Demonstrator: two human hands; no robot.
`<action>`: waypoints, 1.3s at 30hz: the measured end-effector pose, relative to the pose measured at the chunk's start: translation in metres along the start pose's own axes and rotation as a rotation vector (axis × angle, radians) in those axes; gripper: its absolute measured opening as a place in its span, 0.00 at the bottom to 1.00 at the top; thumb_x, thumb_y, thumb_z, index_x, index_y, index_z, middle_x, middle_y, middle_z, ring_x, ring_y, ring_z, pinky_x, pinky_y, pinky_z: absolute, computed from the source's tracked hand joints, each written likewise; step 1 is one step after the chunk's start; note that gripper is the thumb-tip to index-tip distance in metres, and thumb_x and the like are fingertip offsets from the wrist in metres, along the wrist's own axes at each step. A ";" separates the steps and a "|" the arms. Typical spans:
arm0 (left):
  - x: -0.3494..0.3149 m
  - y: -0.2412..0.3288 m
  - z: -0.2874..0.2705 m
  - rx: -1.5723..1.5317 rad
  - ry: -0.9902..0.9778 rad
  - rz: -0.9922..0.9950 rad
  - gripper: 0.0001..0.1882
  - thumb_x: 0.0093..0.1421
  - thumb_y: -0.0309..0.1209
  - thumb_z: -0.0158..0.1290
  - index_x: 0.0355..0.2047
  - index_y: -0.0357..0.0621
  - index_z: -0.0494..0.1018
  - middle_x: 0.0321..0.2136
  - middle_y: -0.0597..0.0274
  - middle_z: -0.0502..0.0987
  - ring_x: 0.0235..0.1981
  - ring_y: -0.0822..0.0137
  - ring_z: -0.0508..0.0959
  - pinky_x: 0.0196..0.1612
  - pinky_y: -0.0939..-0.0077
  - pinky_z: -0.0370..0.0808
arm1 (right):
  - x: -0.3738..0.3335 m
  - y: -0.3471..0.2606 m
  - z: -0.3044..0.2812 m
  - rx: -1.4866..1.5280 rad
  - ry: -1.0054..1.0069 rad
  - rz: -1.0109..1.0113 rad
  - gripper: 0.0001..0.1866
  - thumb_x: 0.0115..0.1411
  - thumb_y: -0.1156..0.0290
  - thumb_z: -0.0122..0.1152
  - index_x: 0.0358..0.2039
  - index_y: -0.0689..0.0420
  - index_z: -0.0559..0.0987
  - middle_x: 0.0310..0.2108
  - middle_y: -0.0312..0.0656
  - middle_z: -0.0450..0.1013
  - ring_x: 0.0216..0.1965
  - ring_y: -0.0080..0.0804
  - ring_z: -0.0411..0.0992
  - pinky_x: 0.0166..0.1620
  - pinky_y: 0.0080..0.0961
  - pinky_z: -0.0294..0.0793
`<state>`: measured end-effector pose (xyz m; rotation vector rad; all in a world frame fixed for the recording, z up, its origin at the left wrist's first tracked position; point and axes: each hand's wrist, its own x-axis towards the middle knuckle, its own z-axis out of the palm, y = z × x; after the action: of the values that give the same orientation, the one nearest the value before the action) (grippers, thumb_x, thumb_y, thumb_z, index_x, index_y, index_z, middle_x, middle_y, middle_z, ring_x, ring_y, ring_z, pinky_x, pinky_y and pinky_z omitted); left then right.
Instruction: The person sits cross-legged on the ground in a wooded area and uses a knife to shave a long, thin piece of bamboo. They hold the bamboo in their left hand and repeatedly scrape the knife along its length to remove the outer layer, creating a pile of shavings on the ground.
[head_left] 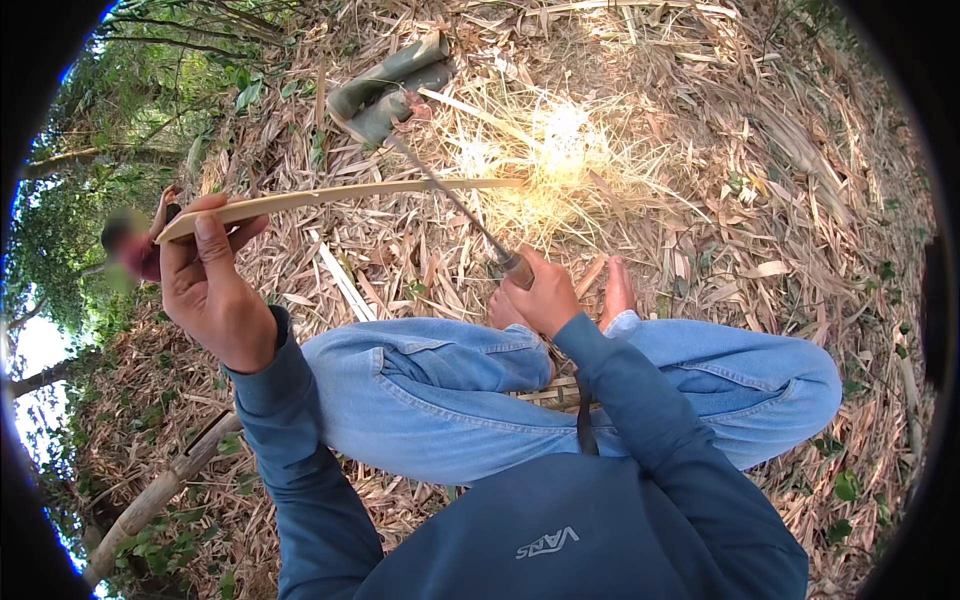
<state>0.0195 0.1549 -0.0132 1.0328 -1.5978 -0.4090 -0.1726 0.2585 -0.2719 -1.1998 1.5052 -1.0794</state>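
Observation:
My left hand (215,285) is raised at the left, its thumb and fingers closed on one end of a long, pale bamboo strip (350,192). The strip reaches to the right, bending slightly, and its far end lies over a heap of shavings. In front of my legs my right hand (545,295) is wrapped round the wooden handle of a knife (450,198). Its long, narrow, dark blade points up and to the left and crosses the strip in this view. Whether blade and strip touch, I cannot tell.
Thin pale shavings (560,165) are piled ahead in a sunlit patch. Green rubber boots (390,90) lie beyond the strip. Dry leaves cover the ground around my crossed, jeans-clad legs (430,400). A bamboo pole (150,500) slants at lower left. Another person (140,250) is at far left.

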 end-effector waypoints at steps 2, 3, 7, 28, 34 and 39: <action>0.001 0.000 0.000 -0.008 0.005 0.011 0.11 0.64 0.27 0.45 0.39 0.27 0.71 0.34 0.50 0.75 0.32 0.64 0.78 0.32 0.75 0.82 | 0.004 0.007 -0.003 -0.137 0.073 0.199 0.11 0.50 0.65 0.59 0.30 0.59 0.74 0.26 0.53 0.75 0.31 0.50 0.75 0.35 0.40 0.73; 0.001 0.000 0.000 -0.006 0.009 0.022 0.11 0.64 0.27 0.45 0.38 0.27 0.71 0.34 0.50 0.75 0.32 0.64 0.79 0.33 0.75 0.82 | 0.007 0.012 -0.004 -0.213 0.133 0.333 0.11 0.51 0.65 0.59 0.30 0.59 0.73 0.26 0.53 0.75 0.31 0.50 0.75 0.35 0.40 0.73; 0.003 0.000 0.000 0.025 -0.009 0.009 0.12 0.64 0.27 0.45 0.39 0.27 0.70 0.34 0.49 0.75 0.33 0.62 0.79 0.34 0.74 0.82 | 0.010 0.036 -0.001 -0.130 0.064 0.122 0.11 0.50 0.66 0.58 0.31 0.59 0.74 0.28 0.53 0.75 0.32 0.51 0.74 0.36 0.41 0.72; 0.017 -0.013 -0.002 -0.014 0.032 -0.012 0.13 0.65 0.27 0.44 0.47 0.31 0.68 0.37 0.51 0.76 0.33 0.71 0.78 0.33 0.83 0.78 | 0.028 0.103 -0.003 -0.097 0.058 0.402 0.12 0.54 0.63 0.60 0.26 0.60 0.72 0.14 0.37 0.67 0.11 0.25 0.64 0.16 0.27 0.65; 0.018 -0.018 -0.009 -0.283 -0.051 -0.098 0.14 0.64 0.26 0.44 0.49 0.32 0.65 0.41 0.47 0.74 0.31 0.71 0.77 0.35 0.82 0.78 | 0.027 0.036 0.001 0.125 0.049 0.261 0.17 0.50 0.59 0.61 0.29 0.62 0.75 0.21 0.48 0.73 0.22 0.40 0.71 0.31 0.33 0.71; 0.017 -0.021 -0.006 -0.299 -0.067 -0.066 0.10 0.63 0.25 0.47 0.43 0.35 0.68 0.37 0.50 0.76 0.31 0.69 0.79 0.34 0.79 0.81 | 0.014 -0.034 0.001 0.084 0.020 0.100 0.17 0.52 0.59 0.61 0.32 0.61 0.74 0.23 0.49 0.74 0.25 0.41 0.75 0.31 0.32 0.72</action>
<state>0.0336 0.1317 -0.0161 0.8513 -1.5089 -0.7110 -0.1662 0.2398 -0.2406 -1.0477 1.5039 -1.0796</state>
